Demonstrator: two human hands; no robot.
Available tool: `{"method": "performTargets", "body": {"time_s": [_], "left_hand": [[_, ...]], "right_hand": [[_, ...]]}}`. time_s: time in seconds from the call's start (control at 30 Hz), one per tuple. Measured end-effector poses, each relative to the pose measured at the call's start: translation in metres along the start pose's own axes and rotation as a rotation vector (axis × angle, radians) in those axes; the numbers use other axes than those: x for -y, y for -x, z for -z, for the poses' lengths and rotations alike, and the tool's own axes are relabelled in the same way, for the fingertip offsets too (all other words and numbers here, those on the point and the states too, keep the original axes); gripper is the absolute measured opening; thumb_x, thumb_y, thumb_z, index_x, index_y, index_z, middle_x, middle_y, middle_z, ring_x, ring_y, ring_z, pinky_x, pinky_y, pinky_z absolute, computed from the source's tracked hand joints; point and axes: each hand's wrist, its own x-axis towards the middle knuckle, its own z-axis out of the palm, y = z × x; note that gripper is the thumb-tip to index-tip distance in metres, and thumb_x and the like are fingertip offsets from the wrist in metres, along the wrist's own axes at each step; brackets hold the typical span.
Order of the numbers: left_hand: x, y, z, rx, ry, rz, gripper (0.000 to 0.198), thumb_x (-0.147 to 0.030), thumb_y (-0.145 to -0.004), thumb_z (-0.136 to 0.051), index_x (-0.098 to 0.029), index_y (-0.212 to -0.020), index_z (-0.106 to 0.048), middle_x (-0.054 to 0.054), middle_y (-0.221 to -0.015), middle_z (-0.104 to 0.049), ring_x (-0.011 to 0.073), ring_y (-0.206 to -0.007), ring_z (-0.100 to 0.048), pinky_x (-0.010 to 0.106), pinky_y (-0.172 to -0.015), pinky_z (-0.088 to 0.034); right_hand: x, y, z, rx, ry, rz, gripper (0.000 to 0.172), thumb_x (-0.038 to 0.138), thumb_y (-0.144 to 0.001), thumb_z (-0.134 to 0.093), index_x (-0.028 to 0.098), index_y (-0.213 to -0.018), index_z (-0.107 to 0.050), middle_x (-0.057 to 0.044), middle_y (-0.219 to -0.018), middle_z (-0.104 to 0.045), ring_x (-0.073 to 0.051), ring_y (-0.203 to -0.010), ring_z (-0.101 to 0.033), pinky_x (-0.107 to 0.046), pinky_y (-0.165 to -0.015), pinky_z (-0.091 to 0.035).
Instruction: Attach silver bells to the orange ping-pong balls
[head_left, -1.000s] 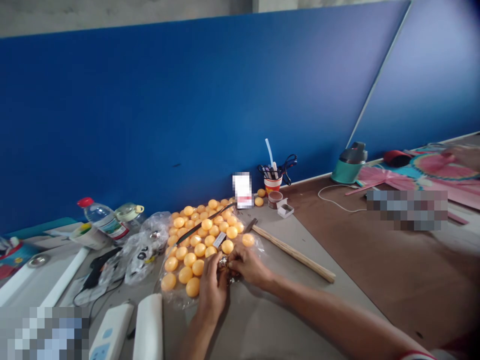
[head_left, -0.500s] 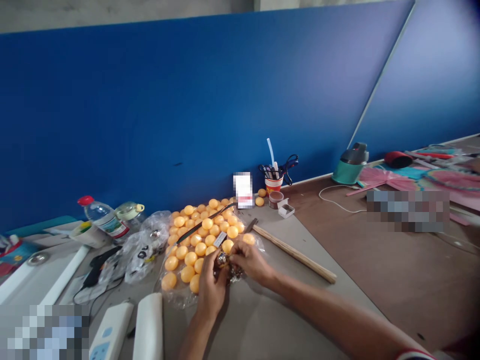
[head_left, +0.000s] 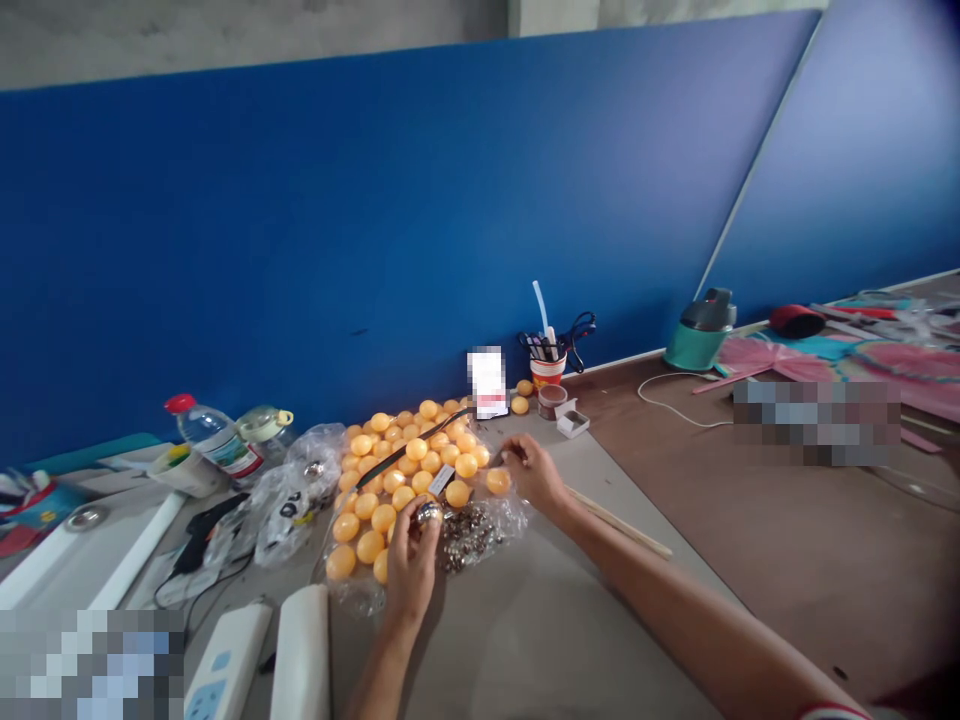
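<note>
My left hand [head_left: 411, 572] is closed, pinching a small silvery round piece [head_left: 429, 513] just above the grey table [head_left: 525, 640]. Right of it lies a clear bag of small metal pieces [head_left: 471, 527]. Behind both is a heap of several orange balls [head_left: 405, 465] on clear plastic. My right hand [head_left: 534, 476] has reached to the head end of a hammer, its fingers curled round it. The hammer's wooden handle [head_left: 622, 525] runs out to the right from under my wrist. One orange ball [head_left: 497, 481] sits just left of that hand.
A water bottle [head_left: 214, 440], plastic bags [head_left: 289, 500] and a black glue gun [head_left: 199, 535] lie at the left. Two white tubes [head_left: 300, 650] are near the front edge. A cup of scissors and pens [head_left: 547, 365], a tape roll [head_left: 551, 398], a teal jug [head_left: 697, 335] and pink paper pieces [head_left: 780, 358] stand along the blue wall.
My right hand left the spot beside my left hand and moved back and right to the hammer's head. The bag of metal pieces is now uncovered. My left hand stayed, holding the silvery piece.
</note>
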Motion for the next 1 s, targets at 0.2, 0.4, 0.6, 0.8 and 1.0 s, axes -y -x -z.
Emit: {"method": "performTargets", "body": {"time_s": [0.2, 0.4, 0.6, 0.8, 1.0], "left_hand": [[-0.007, -0.001, 0.001, 0.018, 0.022, -0.040, 0.036, -0.051, -0.082, -0.073, -0.023, -0.105, -0.071, 0.006, -0.096, -0.078, 0.0229, -0.085, -0.072, 0.039, -0.083, -0.062], [-0.006, -0.002, 0.001, 0.027, -0.027, -0.126, 0.035, -0.052, -0.085, -0.071, -0.023, -0.104, -0.072, 0.006, -0.095, -0.078, 0.0217, -0.079, -0.071, 0.036, -0.075, -0.063], [-0.001, -0.004, 0.002, 0.045, -0.038, -0.156, 0.035, -0.052, -0.087, -0.070, -0.023, -0.106, -0.072, 0.008, -0.099, -0.078, 0.0230, -0.087, -0.074, 0.038, -0.082, -0.064], [0.001, -0.004, 0.000, 0.047, 0.002, -0.104, 0.043, -0.058, -0.085, -0.071, -0.022, -0.108, -0.071, 0.009, -0.100, -0.080, 0.0241, -0.086, -0.076, 0.039, -0.081, -0.065], [0.007, -0.008, -0.005, 0.010, 0.095, 0.014, 0.052, -0.061, -0.077, -0.077, -0.023, -0.112, -0.067, 0.011, -0.108, -0.081, 0.0277, -0.097, -0.079, 0.044, -0.091, -0.064]], "right_hand": [[-0.015, -0.013, 0.019, 0.081, 0.340, -0.063, 0.024, 0.015, -0.089, -0.056, 0.015, -0.106, -0.073, -0.016, -0.115, -0.073, -0.026, -0.101, -0.067, -0.037, -0.094, -0.048], [-0.010, -0.009, 0.026, 0.192, 0.587, -0.071, 0.024, 0.022, -0.097, -0.060, 0.014, -0.115, -0.073, -0.020, -0.122, -0.073, -0.031, -0.111, -0.067, -0.040, -0.098, -0.043], [0.000, -0.005, 0.027, 0.278, 0.687, -0.030, 0.014, 0.019, -0.093, -0.067, 0.016, -0.104, -0.076, -0.017, -0.117, -0.074, -0.031, -0.110, -0.066, -0.040, -0.096, -0.041], [-0.003, -0.005, 0.026, 0.290, 0.696, -0.019, 0.015, 0.013, -0.095, -0.061, 0.016, -0.102, -0.073, -0.016, -0.109, -0.074, -0.027, -0.098, -0.067, -0.040, -0.092, -0.044], [0.002, -0.014, 0.034, 0.220, 0.526, 0.048, 0.024, 0.007, -0.098, -0.046, 0.017, -0.095, -0.068, -0.015, -0.101, -0.070, -0.025, -0.088, -0.063, -0.037, -0.081, -0.043]]}}
